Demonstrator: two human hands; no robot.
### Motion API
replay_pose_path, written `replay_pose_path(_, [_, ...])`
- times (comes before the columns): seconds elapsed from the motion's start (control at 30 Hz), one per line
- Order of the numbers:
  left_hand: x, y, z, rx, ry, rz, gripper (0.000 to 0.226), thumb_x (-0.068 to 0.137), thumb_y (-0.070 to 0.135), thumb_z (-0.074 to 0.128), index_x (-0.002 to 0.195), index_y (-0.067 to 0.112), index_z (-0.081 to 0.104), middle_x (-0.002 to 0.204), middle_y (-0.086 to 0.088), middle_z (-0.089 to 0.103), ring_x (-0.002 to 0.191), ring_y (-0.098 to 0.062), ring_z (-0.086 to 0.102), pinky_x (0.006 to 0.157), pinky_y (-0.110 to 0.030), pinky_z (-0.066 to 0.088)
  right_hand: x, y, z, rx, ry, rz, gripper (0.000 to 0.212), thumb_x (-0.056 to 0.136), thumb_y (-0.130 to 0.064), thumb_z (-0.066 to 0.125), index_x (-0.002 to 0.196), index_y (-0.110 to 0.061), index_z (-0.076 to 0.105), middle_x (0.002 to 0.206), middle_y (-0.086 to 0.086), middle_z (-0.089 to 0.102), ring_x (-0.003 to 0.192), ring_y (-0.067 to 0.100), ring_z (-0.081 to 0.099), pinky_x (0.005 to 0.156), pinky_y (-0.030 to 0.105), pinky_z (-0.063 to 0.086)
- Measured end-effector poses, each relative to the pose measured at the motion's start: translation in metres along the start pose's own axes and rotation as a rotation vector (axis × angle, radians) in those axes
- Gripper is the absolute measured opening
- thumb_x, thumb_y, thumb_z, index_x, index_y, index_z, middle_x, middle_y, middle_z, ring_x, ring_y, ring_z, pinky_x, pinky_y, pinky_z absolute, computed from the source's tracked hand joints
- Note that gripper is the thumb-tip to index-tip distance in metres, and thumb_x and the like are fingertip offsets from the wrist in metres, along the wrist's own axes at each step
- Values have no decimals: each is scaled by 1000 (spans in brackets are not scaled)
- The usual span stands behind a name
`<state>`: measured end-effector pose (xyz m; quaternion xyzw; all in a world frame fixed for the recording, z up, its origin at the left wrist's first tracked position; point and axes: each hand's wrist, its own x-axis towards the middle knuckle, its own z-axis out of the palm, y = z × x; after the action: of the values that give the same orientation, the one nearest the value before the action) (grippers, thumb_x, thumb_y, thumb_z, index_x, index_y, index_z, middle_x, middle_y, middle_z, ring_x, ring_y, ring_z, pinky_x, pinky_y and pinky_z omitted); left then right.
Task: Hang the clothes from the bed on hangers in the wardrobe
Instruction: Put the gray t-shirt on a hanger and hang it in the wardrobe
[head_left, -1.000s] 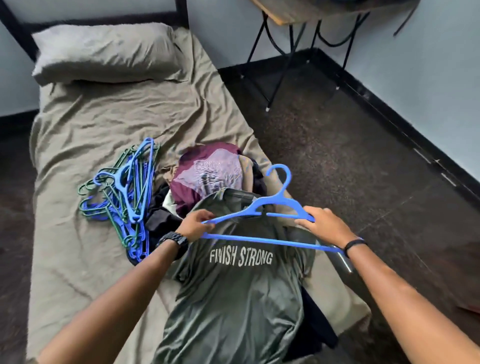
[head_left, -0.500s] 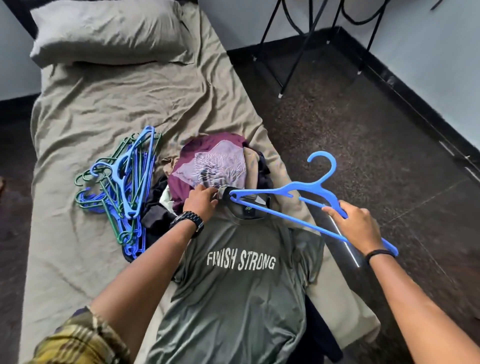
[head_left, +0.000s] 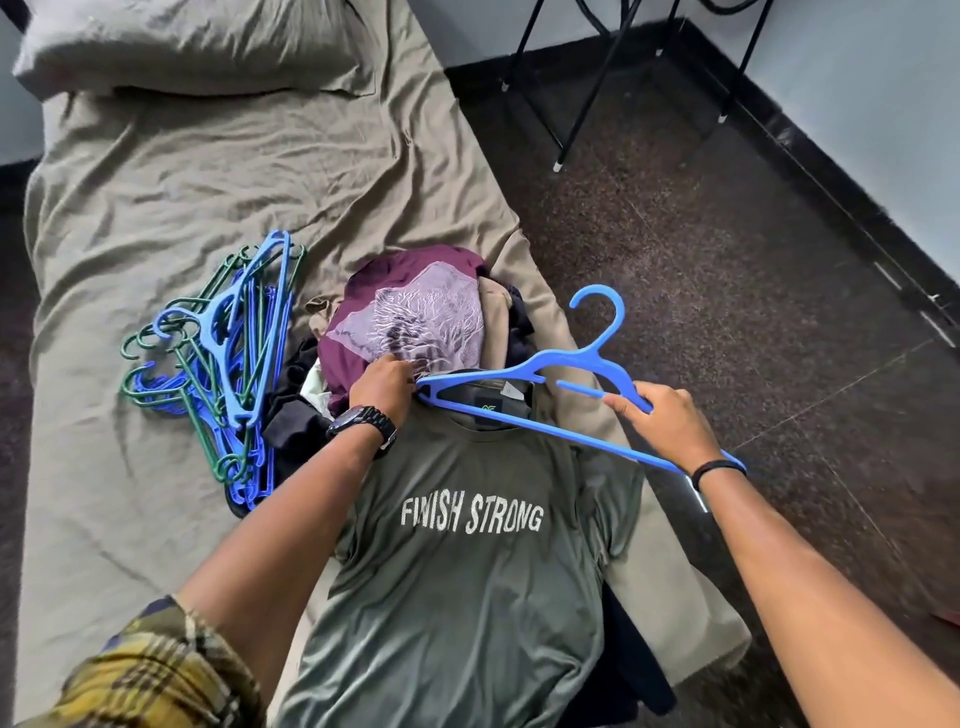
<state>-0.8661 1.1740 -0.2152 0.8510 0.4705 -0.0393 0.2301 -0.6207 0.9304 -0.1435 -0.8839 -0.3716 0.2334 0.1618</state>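
Note:
A grey-green T-shirt (head_left: 467, 582) printed FINISH STRONG lies flat on the bed (head_left: 156, 197), collar away from me. My left hand (head_left: 382, 384) grips the collar at its left side. My right hand (head_left: 667, 423) holds a blue plastic hanger (head_left: 524, 371) by its right arm, hook pointing away. The hanger's left tip sits at the collar opening, next to my left fingers. Behind the shirt is a heap of clothes topped by a maroon printed shirt (head_left: 410, 312).
A pile of blue and green hangers (head_left: 223, 364) lies on the sheet left of the clothes. A pillow (head_left: 192, 44) is at the head of the bed. Dark floor (head_left: 727, 260) runs along the right, with black table legs (head_left: 587, 83) near the wall.
The hanger has swung from lying across the shirt to the right, then its left tip came down to the collar. My left hand moved up to the collar and took hold of it.

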Motion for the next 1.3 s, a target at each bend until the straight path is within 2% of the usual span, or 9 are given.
replay_pose_path(0.17, [-2, 4, 1, 152, -112, 18, 28, 88, 21, 65, 110, 6, 57, 116, -11, 48, 110, -29, 51, 83, -43, 49, -1, -2, 0, 3, 10, -10, 47, 90, -45, 60, 62, -12, 43, 53, 5, 41, 53, 22, 36, 47, 19, 29])
replay_pose_path(0.3, [-4, 10, 5, 185, -42, 6, 17, 92, 2, 46, 101, 4, 60, 111, -13, 49, 104, -31, 52, 73, -42, 48, -2, 3, 1, -19, 20, 4, 51, 89, -51, 58, 63, -11, 43, 52, 4, 42, 53, 23, 39, 52, 34, 34])
replay_pose_path(0.37, [-4, 10, 5, 114, -20, -6, 16, 92, 7, 49, 101, 5, 62, 113, -13, 50, 106, -31, 50, 78, -42, 47, -3, 8, 0, -17, 24, 9, 52, 89, -52, 57, 64, -9, 45, 52, 4, 42, 54, 24, 41, 53, 37, 34])
replay_pose_path(0.57, [-13, 16, -2, -69, 14, 49, 16, 91, 17, 58, 102, 7, 65, 108, -11, 51, 106, -28, 50, 89, -39, 44, -7, 11, -4, -22, 27, 5, 52, 88, -54, 57, 65, -8, 48, 52, 3, 43, 54, 25, 43, 55, 37, 37])
replay_pose_path(0.67, [-14, 11, -1, -7, -82, 29, 19, 90, 17, 58, 106, 6, 59, 112, -12, 52, 108, -29, 52, 89, -38, 44, -5, 10, -12, -69, 45, 9, 52, 87, -56, 57, 66, -10, 47, 54, 3, 47, 61, 30, 48, 61, 39, 43])
replay_pose_path(0.77, [-17, 3, 8, 77, -140, 2, 37, 87, 24, 64, 117, 6, 51, 120, -15, 52, 113, -33, 52, 93, -43, 46, -6, 18, -24, -128, 66, 13, 51, 87, -58, 57, 61, -16, 42, 53, 1, 46, 63, 31, 48, 65, 42, 47])
replay_pose_path(1.1, [-22, 5, 21, 194, -2, 19, 18, 92, 0, 44, 108, 8, 43, 106, -14, 60, 94, -35, 62, 71, -44, 49, -5, 19, -5, -83, 17, -12, 52, 87, -55, 57, 64, -10, 47, 51, 1, 44, 56, 26, 46, 61, 41, 46])
replay_pose_path(1.2, [-25, 7, 16, 295, -30, 73, 23, 93, 0, 34, 111, 8, 48, 108, -14, 61, 98, -34, 62, 72, -42, 48, -3, 14, -2, -70, 17, -8, 53, 87, -56, 57, 62, -11, 44, 51, 2, 44, 56, 26, 46, 62, 40, 46])
replay_pose_path(1.3, [-26, 5, 13, 170, -4, 38, 20, 95, 8, 38, 111, 7, 50, 112, -14, 58, 101, -35, 59, 74, -43, 47, -2, 14, -6, -81, 20, 6, 53, 87, -57, 57, 61, -13, 43, 53, 3, 47, 60, 29, 50, 63, 41, 46])
